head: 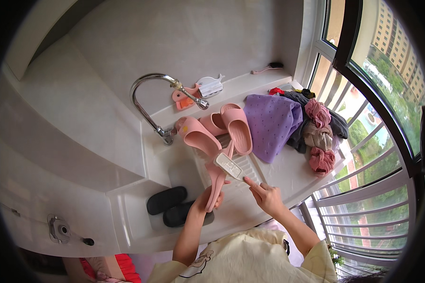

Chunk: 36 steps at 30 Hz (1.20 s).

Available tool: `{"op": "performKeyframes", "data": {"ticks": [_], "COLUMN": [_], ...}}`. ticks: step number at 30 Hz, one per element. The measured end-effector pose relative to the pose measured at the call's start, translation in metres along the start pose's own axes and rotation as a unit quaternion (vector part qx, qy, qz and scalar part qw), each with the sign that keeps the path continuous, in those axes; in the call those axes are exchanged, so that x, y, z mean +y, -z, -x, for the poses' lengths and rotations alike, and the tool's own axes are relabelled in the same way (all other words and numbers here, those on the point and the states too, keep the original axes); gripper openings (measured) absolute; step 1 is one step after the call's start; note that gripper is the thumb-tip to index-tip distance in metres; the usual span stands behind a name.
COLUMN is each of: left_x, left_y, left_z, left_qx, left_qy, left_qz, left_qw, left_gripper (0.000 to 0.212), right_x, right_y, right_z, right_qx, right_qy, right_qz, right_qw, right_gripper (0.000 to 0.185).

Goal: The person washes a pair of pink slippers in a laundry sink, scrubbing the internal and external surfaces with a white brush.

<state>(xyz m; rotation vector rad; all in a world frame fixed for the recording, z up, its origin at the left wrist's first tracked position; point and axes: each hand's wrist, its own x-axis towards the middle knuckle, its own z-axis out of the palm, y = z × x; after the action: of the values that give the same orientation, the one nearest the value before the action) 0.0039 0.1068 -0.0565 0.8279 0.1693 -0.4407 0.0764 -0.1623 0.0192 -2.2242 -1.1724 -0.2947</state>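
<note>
My left hand (pixel 212 198) grips a pink slide slipper (pixel 216 184) by one end, the slipper tilted on its side over the laundry sink (pixel 184 155). In my right hand (pixel 269 198) is the handle of a white scrub brush (pixel 228 166). The brush's flat back faces up and its head lies against the slipper; the bristles are mostly hidden. Beyond them, a pink slipper with a yellow mark (pixel 200 136), a partly hidden pink slipper (pixel 212 123) and another pink slipper (pixel 241 139) rest around the ribbed washboard (pixel 246 169). Two black slippers (pixel 166 200) lie in the basin.
A chrome faucet (pixel 136 88) arches over the sink. Right of the slippers lie a dotted purple cloth (pixel 274 123) and a heap of clothes (pixel 318 136). Whale-shaped holders (pixel 210 87) and a black-headed brush (pixel 267 68) sit along the back ledge. A barred window (pixel 361 166) borders the right.
</note>
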Motion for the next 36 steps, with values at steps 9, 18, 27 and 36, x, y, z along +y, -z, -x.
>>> {"op": "performKeyframes", "data": {"ticks": [9, 18, 27, 36], "left_x": [-0.014, -0.007, 0.002, -0.019], "left_y": [0.000, -0.025, -0.013, -0.032], "left_z": [0.000, 0.013, 0.005, -0.011], "left_qx": [-0.020, -0.028, 0.009, 0.347], "left_qy": [-0.032, -0.020, -0.011, -0.150], "left_qz": [0.082, 0.072, 0.031, -0.054], "left_qw": [0.996, 0.997, 0.999, 0.924], "left_gripper": [0.058, 0.062, 0.059, 0.050], "right_x": [0.007, -0.004, -0.003, 0.014], "right_y": [0.001, 0.009, 0.005, 0.005], "right_z": [-0.011, -0.007, -0.020, -0.007], "right_qx": [0.035, 0.008, 0.043, 0.008], "right_qy": [-0.021, -0.021, -0.054, -0.191], "right_qz": [-0.013, 0.004, -0.002, -0.057], "right_qw": [0.999, 1.000, 0.998, 0.980], "right_gripper": [0.062, 0.064, 0.061, 0.048]}}
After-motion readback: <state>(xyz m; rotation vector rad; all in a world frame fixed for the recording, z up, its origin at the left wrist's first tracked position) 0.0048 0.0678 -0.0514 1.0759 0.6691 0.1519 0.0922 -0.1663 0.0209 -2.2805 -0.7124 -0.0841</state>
